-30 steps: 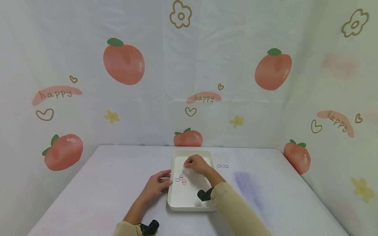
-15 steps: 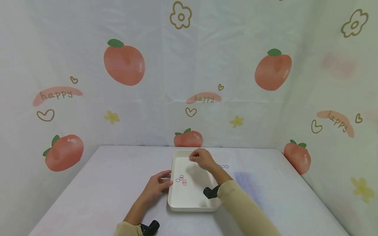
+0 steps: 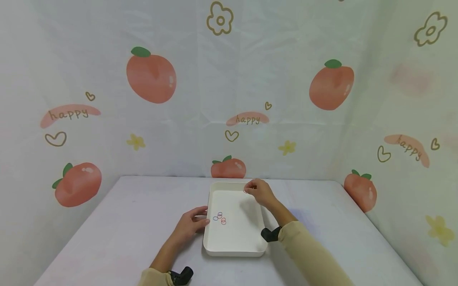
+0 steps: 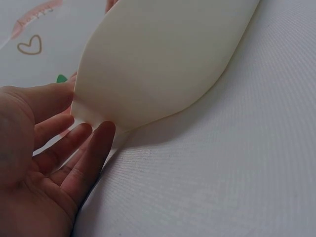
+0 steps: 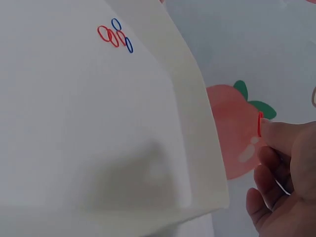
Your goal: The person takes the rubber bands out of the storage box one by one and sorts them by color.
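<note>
A red ring [image 5: 259, 124] is pinched between thumb and finger of the right hand [image 3: 261, 193] — held up near the far rim of the white tray [image 3: 236, 240]. The tray's side is touched by the left hand [image 3: 189, 225], its fingers loosely extended — and just beside it, inside the tray, red and blue rings [image 3: 220, 217] are clustered.

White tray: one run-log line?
left hand: touches white tray | right hand: pinches red ring | inside: two blue rings, three red rings
</note>
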Tool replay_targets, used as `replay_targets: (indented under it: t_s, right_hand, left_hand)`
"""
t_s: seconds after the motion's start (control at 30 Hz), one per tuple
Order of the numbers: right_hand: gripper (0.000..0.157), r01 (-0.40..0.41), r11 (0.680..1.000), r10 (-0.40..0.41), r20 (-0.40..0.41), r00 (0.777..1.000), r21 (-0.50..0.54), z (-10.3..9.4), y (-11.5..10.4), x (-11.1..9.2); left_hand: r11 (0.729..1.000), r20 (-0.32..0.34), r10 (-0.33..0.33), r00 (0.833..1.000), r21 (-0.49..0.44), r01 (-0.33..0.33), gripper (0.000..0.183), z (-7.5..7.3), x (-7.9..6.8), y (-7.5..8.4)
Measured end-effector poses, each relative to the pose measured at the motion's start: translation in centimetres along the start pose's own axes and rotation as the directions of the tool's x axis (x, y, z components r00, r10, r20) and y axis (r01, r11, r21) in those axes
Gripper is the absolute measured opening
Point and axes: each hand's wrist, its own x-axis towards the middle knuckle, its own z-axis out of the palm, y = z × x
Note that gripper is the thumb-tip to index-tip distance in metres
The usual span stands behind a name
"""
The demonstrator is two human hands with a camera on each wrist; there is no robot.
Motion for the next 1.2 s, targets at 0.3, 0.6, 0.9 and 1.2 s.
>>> replay_targets:
  t_s: [0.3,0.6,0.9,1.2]
  right_hand:
    - [0.005,-0.056,0.998,0.056,-0.055,0.997,0.013,-1.8,2.1,-1.0]
    - [0.005,-0.102,0.994,0.098,-0.092,0.991,-0.041,-2.5,4.2,-2.0]
    - [0.008,-0.162,0.983,0.153,-0.094,0.984,-0.09,-2.4,6.0,-2.8]
    - [0.01,-0.237,0.96,0.218,-0.133,0.967,-0.15,-1.8,6.4,-3.3]
  left_hand:
    - [1.0,-0.003,-0.006,1.0,0.005,0.006,0.053,0.0,0.0,-0.1]
    - [1.0,-0.018,-0.013,1.0,0.006,0.013,0.053,0.1,0.0,-0.1]
    - [1.0,-0.011,-0.017,1.0,0.001,0.017,0.053,0.0,0.2,-0.1]
    - [1.0,-0.004,-0.015,1.0,-0.003,0.015,0.053,0.0,0.1,-0.2]
